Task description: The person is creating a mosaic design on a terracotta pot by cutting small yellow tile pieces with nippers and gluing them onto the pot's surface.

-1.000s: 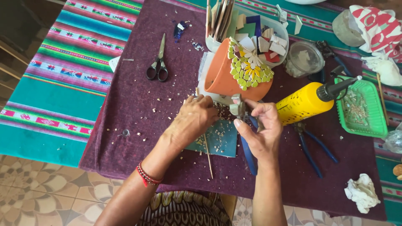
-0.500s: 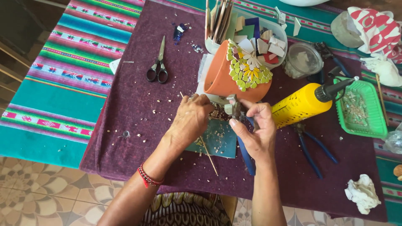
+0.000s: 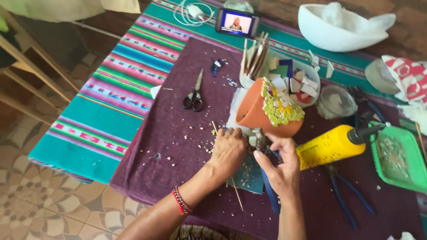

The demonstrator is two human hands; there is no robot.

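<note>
Striped cloth (image 3: 95, 120) in teal, pink and green covered the left of the table, with a purple mat (image 3: 178, 133) laid over it and black-handled scissors (image 3: 194, 97) lying shut on the mat, well apart from the work. Pale chips were scattered across the mat between the scissors and the person's left hand (image 3: 229, 153), which wore a red bead bracelet (image 3: 180, 201) at the wrist. That hand's fingers were curled close around a small tile piece (image 3: 252, 140), pinching it at its edges; the piece was mostly hidden, and its colour could not be told. It sat just in front of a terracotta pot (image 3: 258, 111) lying on its side, part of its wall covered in a green, yellow and white mosaic. The right hand (image 3: 280, 171) was closed around blue-handled nippers (image 3: 268, 186), the metal head meeting the tile piece between the two hands. Such a piece was judged light, stiff and brittle, with sharp edges, best held by its flat faces close to the bite so it would not fly off. Behind the pot stood a white bowl (image 3: 307, 73) of tile scraps and wooden sticks. Further right lay a yellow bottle (image 3: 331, 146) with a black nozzle, tipped on its side, a second pair of blue pliers (image 3: 347, 195), and a green tray (image 3: 398, 162) of small fragments.
</note>
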